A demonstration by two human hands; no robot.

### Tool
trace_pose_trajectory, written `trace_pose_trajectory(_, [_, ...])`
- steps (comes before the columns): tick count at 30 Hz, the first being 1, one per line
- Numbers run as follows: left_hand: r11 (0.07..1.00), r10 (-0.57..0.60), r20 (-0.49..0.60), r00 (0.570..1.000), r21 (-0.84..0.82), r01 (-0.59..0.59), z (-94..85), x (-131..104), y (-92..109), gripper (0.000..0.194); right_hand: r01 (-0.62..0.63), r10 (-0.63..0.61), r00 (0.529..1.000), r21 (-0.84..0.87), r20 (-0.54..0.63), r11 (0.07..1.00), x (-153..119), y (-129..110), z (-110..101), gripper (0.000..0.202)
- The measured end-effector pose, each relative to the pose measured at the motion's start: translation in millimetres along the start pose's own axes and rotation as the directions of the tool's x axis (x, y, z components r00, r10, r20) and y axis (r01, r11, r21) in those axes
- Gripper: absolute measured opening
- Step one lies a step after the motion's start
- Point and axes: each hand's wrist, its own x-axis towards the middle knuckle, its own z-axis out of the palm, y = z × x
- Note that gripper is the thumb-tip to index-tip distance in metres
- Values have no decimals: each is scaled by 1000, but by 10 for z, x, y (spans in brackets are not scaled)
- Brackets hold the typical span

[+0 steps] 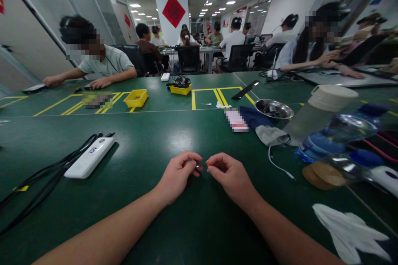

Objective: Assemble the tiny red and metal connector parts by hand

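Near the middle of the green table [139,140], my left hand [178,174] is closed in a pinch around a small shiny metal piece [197,166]; its kind is too small to make out. Just across a narrow gap, my right hand [228,172] pinches a tiny orange piece [208,164] between thumb and forefinger. Most of that piece is hidden by the fingers. Both hands hover or rest just over the tabletop, fingertips facing each other and apart.
To the left lie a white power bank [90,158] and black cables [52,174]. On the right stand bottles [338,136], a metal bowl [273,109], a pouch [258,122] and a white glove [348,232]. Yellow trays [136,98] sit farther back; a person [105,62] works opposite.
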Motion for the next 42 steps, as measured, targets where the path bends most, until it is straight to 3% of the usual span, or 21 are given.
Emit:
trace_pose_trajectory(5, [999,-13,-36,999,-35,11,16,13,-4,22,-1,1,1000,-3,4,1000,-2,6,-4,9])
trace_pose_trajectory(18, [999,9,18,1000,38,-10,-18,12,-25,32,-16,16,1000,3,1,1000,0,-32,0,9])
trace_pose_trajectory(27, [995,-18,23,1000,-93,20,18,19,-41,35,-24,21,999,90,27,996,11,-34,4,11])
trace_pose_trajectory(42, [998,-30,45,999,-53,32,13,25,-26,32,30,-31,1000,56,3,998,21,-20,-19,12])
